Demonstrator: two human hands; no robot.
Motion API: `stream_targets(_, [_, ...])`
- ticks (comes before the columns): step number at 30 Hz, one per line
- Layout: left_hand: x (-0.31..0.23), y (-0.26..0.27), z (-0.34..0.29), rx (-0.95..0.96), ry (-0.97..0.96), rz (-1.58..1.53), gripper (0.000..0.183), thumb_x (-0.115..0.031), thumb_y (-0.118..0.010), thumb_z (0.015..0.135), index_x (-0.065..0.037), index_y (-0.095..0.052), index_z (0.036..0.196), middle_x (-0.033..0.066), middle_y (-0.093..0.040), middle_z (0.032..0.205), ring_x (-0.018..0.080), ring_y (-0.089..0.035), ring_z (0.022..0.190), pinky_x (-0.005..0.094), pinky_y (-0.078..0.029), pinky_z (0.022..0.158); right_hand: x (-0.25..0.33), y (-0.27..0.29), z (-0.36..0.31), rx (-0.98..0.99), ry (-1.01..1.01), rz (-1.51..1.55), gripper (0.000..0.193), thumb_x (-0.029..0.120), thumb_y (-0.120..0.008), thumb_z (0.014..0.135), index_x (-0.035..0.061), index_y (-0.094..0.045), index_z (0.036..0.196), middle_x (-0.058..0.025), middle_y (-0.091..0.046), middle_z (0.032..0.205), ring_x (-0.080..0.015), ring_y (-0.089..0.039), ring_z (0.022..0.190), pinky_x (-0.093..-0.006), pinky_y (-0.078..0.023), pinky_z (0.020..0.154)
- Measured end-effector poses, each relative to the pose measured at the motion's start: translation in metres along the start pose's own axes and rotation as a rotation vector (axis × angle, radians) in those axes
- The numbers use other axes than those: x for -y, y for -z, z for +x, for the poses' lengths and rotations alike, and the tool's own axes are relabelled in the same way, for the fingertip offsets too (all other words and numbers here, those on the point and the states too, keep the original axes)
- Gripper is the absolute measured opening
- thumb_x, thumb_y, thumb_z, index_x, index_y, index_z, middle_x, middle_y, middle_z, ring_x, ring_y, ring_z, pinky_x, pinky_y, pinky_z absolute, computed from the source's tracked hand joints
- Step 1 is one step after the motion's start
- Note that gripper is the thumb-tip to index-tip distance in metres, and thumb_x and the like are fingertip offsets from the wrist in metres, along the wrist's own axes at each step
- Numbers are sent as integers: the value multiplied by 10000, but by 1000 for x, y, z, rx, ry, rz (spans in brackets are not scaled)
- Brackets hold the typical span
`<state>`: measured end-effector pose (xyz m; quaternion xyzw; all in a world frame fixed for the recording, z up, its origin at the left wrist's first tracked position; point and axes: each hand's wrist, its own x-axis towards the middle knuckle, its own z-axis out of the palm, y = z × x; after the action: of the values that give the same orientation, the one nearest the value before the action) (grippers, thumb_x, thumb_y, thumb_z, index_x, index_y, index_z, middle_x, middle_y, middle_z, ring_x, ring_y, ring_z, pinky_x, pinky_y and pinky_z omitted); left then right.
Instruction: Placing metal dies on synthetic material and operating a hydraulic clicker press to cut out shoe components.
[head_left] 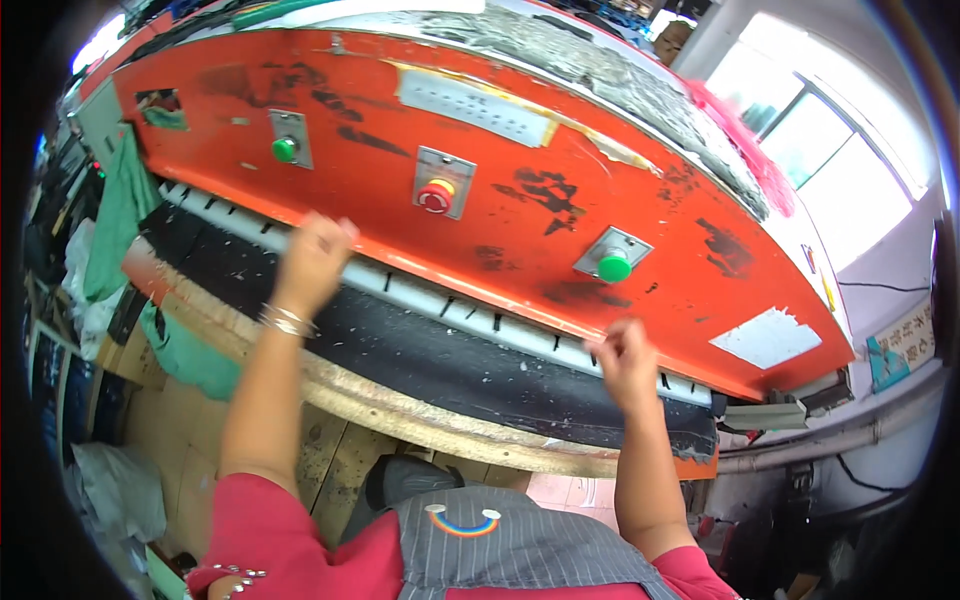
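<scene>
grey bag, contents indistinct, lies left; hands curl, apart, near orange machine, grip unclear.

I see dark characters on the box; the machine's pale label bears marks I cannot read.

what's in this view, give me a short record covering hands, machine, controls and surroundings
left hand: blurred, at the panel's lower edge; any grip unclear
right hand: fingers curled, near the white bar; any grip unclear
machine: orange-red panel with dark smudges; white bar and black work surface below
controls: left green button, middle red button, right green button; neither hand on them
clothing: grey striped apron with rainbow, red sleeves
background: bright window upper right
</scene>
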<state>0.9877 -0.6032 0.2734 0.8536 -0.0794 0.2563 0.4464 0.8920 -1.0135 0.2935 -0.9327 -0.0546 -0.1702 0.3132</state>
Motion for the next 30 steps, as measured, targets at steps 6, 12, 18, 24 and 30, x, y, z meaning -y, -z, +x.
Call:
stream_targets(6, [-85, -93, -201, 715, -45, -329, 231, -330, -639, 869, -120, -732, 893, 82, -654, 874, 276, -638, 854, 396, -515, 765, 3, 4, -139, 617, -37, -56, 622, 397, -840, 645, 7, -607, 1070, -183, -638, 972, -338, -602, 922, -420, -488, 811])
stream_targets(12, [-169, -127, -269, 607, -183, 85, 280, -321, -608, 836, -48, -661, 810, 133, -595, 888, 297, -586, 898, 416, -499, 785, -13, -1, -195, 380, 156, -347, 509, 166, -865, 513, 24, -642, 948, -153, -594, 890, -347, -549, 860, -434, -457, 770])
stream_targets(18, [-165, -144, -258, 544, -58, 113, 301, -332, -620, 782, -40, -688, 750, 142, -610, 851, 300, -598, 882, 421, -500, 805, -18, -2, -172, 416, 186, -261, 420, 189, -842, 540, 25, -657, 880, -148, -608, 825, -343, -575, 831, -436, -474, 750])
stream_targets(24, [-149, -157, -191, 952, 165, 133, 374, -429, -620, 817, -78, -730, 746, 145, -665, 829, 337, -649, 821, 452, -516, 750, -45, 8, -87, 945, 90, -1, 348, 302, -772, 727, 33, -703, 935, -158, -674, 874, -334, -638, 845, -418, -511, 768])
stream_targets(30, [-150, -248, -133, 364, -78, 50, 178, -262, -739, 763, -133, -701, 880, 80, -555, 867, 288, -533, 885, 408, -444, 779, -107, -12, 55, 418, 436, -280, 466, 93, -687, 762, 132, -596, 1218, -92, -584, 1226, -295, -550, 1143, -399, -476, 897])
